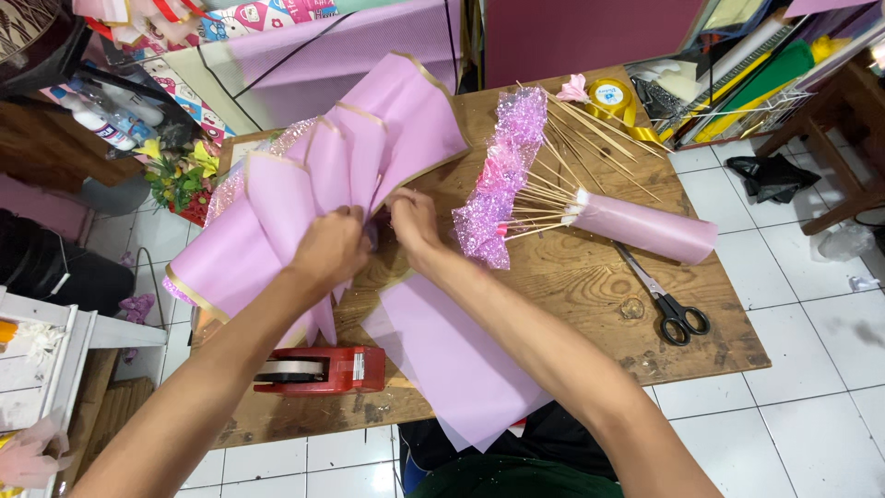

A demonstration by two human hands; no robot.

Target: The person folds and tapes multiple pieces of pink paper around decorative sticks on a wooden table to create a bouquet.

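Worn wooden desk (572, 286) on a white tiled floor (793, 406), with rolls of coloured paper stacked at the far right and a small pot of yellow flowers (180, 175) at the left edge. On the desk, a red tape dispenser (318, 369), black scissors (668, 304), a yellow ribbon spool (608, 97), and a lilac paper cone (641, 226) holding wooden skewers and glittery mesh. At centre, left hand (327, 249) and right hand (412, 221) both pinching folded lilac wrapping sheets (369, 138) fanned over the desk's middle.
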